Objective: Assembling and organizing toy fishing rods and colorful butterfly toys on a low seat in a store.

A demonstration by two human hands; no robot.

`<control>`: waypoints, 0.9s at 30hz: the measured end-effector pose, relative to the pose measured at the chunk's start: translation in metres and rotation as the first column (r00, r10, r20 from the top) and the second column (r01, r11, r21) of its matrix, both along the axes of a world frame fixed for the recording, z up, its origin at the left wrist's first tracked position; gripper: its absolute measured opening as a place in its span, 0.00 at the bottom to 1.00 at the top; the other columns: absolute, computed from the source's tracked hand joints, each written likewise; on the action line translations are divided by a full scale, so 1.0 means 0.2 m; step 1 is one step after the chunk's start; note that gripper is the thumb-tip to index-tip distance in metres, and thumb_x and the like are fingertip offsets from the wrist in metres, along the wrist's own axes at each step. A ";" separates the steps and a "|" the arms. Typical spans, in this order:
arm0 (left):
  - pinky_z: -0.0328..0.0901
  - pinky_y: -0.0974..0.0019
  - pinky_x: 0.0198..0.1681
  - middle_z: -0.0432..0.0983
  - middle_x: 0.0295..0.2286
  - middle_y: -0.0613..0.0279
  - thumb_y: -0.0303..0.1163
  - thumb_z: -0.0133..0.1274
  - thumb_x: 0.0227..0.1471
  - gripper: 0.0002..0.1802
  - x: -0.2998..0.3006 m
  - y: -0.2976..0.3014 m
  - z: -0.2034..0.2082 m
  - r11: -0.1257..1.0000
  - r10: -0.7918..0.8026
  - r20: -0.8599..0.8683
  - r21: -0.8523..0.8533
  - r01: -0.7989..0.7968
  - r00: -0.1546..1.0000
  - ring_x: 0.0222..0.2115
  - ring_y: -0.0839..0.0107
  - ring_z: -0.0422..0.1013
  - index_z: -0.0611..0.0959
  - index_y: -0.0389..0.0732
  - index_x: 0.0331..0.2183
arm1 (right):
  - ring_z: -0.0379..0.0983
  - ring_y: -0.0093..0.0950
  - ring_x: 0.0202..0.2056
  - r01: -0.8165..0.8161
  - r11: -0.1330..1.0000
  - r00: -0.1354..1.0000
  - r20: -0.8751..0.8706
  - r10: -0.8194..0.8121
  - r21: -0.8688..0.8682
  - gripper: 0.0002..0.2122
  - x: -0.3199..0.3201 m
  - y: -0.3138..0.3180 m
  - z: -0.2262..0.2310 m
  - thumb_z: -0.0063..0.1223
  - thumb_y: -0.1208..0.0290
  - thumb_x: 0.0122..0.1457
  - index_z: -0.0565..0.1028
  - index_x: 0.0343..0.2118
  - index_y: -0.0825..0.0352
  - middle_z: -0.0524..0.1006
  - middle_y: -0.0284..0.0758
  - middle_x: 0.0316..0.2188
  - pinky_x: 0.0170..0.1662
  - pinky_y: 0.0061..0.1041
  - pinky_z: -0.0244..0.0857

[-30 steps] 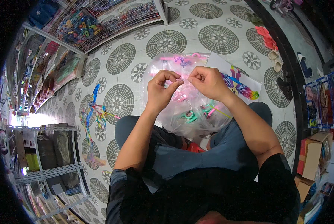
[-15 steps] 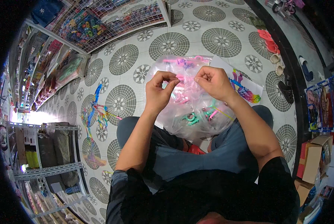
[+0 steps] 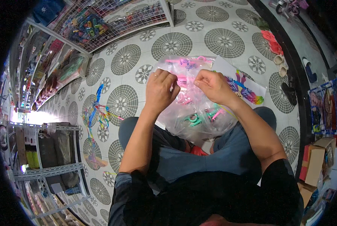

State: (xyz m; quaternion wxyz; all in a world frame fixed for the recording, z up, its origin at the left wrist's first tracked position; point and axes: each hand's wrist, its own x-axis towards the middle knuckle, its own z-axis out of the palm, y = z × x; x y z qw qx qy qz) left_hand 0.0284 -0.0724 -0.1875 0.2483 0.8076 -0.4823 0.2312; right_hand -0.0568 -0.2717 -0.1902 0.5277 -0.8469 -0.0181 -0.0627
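Note:
A see-through plastic bag (image 3: 168, 109) lies on the floor in front of my knees. Pink and green plastic pieces show through it, among them a green piece (image 3: 193, 119) near its front. Above its left part is my left hand (image 3: 161, 88), back upward and fingers curled shut, with a ring on one finger. Level with it, my right hand (image 3: 213, 86) is closed in a pinch, thumb against fingers. A small gap separates the hands. Whatever thin thing either may hold is too small to make out. A printed sheet with colourful wings (image 3: 251, 95) lies right of the bag.
Colourful ribbon-like strips (image 3: 97, 109) lie on the patterned tiles at left. Wire shelving (image 3: 119, 35) with packaged goods stands at the far left, and a metal rack (image 3: 48, 171) nearer. Pink shoes (image 3: 272, 42) and other footwear line the right edge; cardboard boxes (image 3: 315, 162) stand nearer.
My left hand has rolled over, from thumb and fingertips showing to its back facing up. My right hand has shifted slightly left and stays pinched. The bag lies as before.

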 end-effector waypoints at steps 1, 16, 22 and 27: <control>0.62 0.61 0.32 0.71 0.23 0.62 0.26 0.58 0.33 0.09 0.00 0.00 0.01 1.000 0.011 0.026 -0.010 -0.011 1.000 0.29 0.63 0.67 0.77 0.40 0.23 | 0.57 0.13 0.18 -0.008 0.997 0.997 0.071 0.002 0.072 0.06 0.02 0.02 -0.04 0.54 0.73 0.55 0.72 0.25 0.70 0.65 0.25 0.13 0.21 0.19 0.52; 0.66 0.68 0.31 0.77 0.31 0.56 0.24 0.54 0.48 0.11 0.12 0.17 -0.01 0.954 0.137 -0.514 -0.163 -0.253 0.847 0.33 0.66 0.75 0.81 0.38 0.37 | 0.72 0.28 0.21 -0.026 0.987 1.000 -0.004 0.027 0.156 0.08 -0.01 0.22 -0.33 0.53 0.69 0.54 0.73 0.28 0.69 0.75 0.39 0.19 0.27 0.29 0.64; 0.66 0.65 0.35 0.77 0.30 0.55 0.28 0.55 0.48 0.11 0.13 0.16 -0.02 0.925 0.248 -0.493 -0.135 -0.355 0.834 0.31 0.65 0.74 0.81 0.38 0.37 | 0.76 0.35 0.28 -0.129 0.990 0.987 -0.088 0.133 0.059 0.09 0.04 0.30 -0.36 0.53 0.66 0.53 0.75 0.30 0.67 0.78 0.41 0.24 0.32 0.33 0.67; 0.66 0.63 0.39 0.77 0.30 0.56 0.30 0.56 0.47 0.12 0.13 0.14 -0.02 0.915 0.317 -0.414 -0.103 -0.390 0.853 0.33 0.63 0.72 0.81 0.39 0.36 | 0.76 0.35 0.36 -0.294 0.951 0.956 -0.047 0.291 -0.097 0.15 0.36 0.12 -0.51 0.51 0.63 0.56 0.74 0.46 0.61 0.78 0.43 0.35 0.38 0.31 0.68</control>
